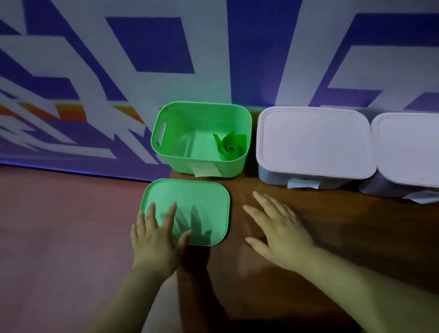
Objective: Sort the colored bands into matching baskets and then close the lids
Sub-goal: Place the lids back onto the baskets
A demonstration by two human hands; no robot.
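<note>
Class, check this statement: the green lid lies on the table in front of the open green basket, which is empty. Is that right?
Not empty: the head view shows a rolled green band inside the green basket. The green lid does lie on the table in front of it.

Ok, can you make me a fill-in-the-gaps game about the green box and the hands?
The rolled band inside the open basket is coloured ____.
The hand with its fingers over the green lid is the person's ____ one.
Right of the open basket, ____ baskets have pale lids closed on them.
Missing words: green; left; two.
</note>
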